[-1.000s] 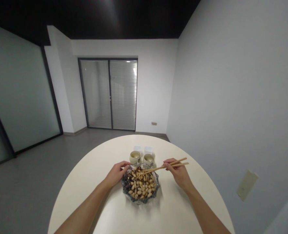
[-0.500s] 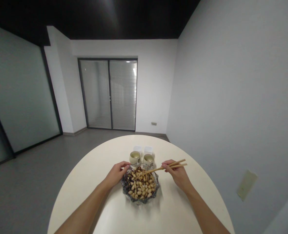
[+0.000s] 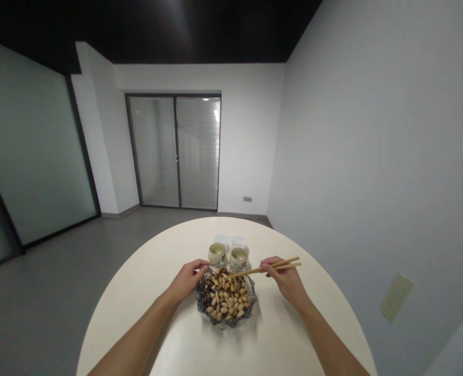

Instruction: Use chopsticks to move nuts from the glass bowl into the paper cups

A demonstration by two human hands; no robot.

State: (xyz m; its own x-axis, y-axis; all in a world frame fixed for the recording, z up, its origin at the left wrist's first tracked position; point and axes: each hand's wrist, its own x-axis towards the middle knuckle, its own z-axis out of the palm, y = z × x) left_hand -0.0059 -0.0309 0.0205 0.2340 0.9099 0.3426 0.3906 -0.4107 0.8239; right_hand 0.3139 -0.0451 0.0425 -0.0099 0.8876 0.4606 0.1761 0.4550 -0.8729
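Observation:
A clear glass bowl (image 3: 226,325) with a scalloped rim stands in front of me, filled with mixed nuts (image 3: 224,302), pale ones mostly at the near side and dark small ones at the left. My left hand (image 3: 189,278) grips the bowl's far left rim, thumb and fingers at the edge. Wooden chopsticks (image 3: 280,265) are held in my right hand (image 3: 281,279), to the right of the bowl. Their tips reach over the far part of the nuts; whether a nut is caught between them I cannot tell.
Just behind the bowl stand two small cups, the left cup (image 3: 216,254) and the right cup (image 3: 239,257). Two white containers (image 3: 238,241) sit behind these. All rest on a round cream table (image 3: 169,243), with a wall (image 3: 352,156) close on the right.
The chopstick tips have shifted very slightly up and to the right over the nuts. My left hand and the bowl have stayed in place.

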